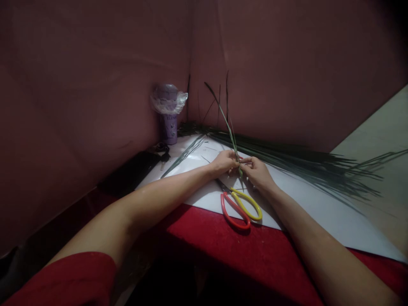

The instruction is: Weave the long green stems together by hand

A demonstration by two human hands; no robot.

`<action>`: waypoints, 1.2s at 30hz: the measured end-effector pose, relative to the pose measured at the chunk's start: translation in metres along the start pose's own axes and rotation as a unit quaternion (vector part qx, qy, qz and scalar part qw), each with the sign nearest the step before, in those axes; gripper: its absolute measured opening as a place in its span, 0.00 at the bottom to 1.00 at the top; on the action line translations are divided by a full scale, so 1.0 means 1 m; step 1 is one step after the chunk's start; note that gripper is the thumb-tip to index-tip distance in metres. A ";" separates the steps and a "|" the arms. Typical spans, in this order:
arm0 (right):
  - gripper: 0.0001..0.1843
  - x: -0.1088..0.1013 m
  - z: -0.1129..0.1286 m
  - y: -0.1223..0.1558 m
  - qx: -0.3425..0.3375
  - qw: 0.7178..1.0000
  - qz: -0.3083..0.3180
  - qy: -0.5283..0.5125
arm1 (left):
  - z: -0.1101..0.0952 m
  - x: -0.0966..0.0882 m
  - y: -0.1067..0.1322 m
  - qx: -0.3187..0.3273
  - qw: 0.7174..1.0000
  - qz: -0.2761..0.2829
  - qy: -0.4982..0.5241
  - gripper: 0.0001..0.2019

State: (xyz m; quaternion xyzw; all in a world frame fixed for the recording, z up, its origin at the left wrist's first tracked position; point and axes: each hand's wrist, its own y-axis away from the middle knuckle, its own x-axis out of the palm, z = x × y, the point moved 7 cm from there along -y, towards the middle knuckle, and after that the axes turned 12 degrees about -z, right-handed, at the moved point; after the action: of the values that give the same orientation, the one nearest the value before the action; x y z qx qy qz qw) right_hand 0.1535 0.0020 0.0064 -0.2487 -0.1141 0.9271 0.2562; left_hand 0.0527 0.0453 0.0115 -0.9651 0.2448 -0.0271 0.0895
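Observation:
My left hand (225, 162) and my right hand (257, 172) meet over a white sheet (318, 208), both pinching the same few thin green leaf strips (227, 123). The strips rise from my fingers and lean up to the left towards the wall. Their short lower ends poke out below my fingers. Just in front of my hands lie scissors (240, 206) with one red and one yellow handle, blades pointing towards my left hand.
A long pile of green leaf strips (302, 163) lies along the wall at the right. A purple container (168, 114) wrapped in plastic stands in the corner. A dark phone-like object (130, 172) and keys (164, 153) lie at the left. Red cloth (223, 246) covers the near edge.

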 end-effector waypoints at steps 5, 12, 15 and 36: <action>0.12 -0.001 0.003 0.001 -0.007 1.000 0.002 0.011 | 0.002 0.000 -0.001 0.005 1.000 0.004 -0.012 0.11; 0.10 -0.002 0.009 0.005 0.005 1.000 0.003 -0.015 | 0.001 0.001 -0.001 0.013 1.000 0.013 -0.010 0.10; 0.10 -0.001 0.010 0.005 -0.005 1.000 0.001 -0.021 | 0.001 0.000 0.000 0.011 1.000 0.011 -0.016 0.10; 0.09 0.001 0.009 0.003 -0.043 0.999 0.009 -0.029 | 0.003 0.000 -0.002 0.021 1.000 0.010 -0.019 0.11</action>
State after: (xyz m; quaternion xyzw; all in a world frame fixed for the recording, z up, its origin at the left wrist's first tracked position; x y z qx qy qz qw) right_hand 0.1465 -0.0007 0.0129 -0.2339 -0.1586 0.9305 0.2332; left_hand 0.0544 0.0477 0.0087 -0.9607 0.2523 -0.0134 0.1149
